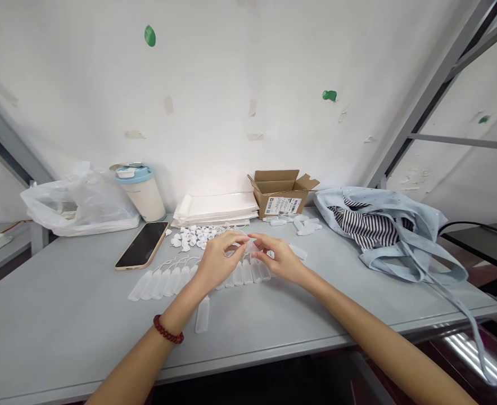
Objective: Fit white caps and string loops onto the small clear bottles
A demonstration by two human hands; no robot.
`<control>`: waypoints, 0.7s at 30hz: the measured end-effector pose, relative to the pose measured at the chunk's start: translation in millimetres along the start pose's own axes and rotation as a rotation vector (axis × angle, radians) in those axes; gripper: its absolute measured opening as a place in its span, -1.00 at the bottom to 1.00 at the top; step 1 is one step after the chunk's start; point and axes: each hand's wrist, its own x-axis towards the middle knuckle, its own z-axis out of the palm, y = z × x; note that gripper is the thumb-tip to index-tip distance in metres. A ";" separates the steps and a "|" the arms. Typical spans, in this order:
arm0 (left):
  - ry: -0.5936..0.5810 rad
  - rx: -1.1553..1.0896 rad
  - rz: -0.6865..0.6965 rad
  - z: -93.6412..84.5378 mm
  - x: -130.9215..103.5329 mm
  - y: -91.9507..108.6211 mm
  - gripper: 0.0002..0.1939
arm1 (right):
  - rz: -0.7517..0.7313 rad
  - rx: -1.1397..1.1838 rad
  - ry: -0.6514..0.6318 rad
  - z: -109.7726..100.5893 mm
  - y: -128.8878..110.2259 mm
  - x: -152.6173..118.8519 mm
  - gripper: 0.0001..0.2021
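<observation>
In the middle of the table my left hand and my right hand meet, fingertips pinched close together. Between them shows a small translucent plastic bottle, mostly covered by the fingers of my right hand. What the left fingertips pinch is hidden. Similar bottles with thin white cords at their tops lie in a row under and beside my hands. One single bottle lies nearer the front, below my left wrist. Behind my left hand is a heap of small white caps.
A phone, a cup with a blue lid and a plastic bag are at the left. White sheets and an open cardboard box stand by the wall. More bottles lie before the box; a blue cloth bag is right.
</observation>
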 end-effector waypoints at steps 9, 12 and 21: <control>-0.032 -0.011 0.015 0.4 -0.8 -1.4 -0.77 | 0.115 0.258 -0.007 1.0 -4.2 0.7 -0.68; -0.030 -0.041 0.024 0.9 -0.4 -2.2 -0.77 | 0.152 0.296 -0.003 0.8 -4.8 0.3 -0.64; -0.026 0.158 0.160 -2.5 -1.8 2.2 -0.79 | 0.344 0.628 0.021 5.0 -8.7 3.5 -0.68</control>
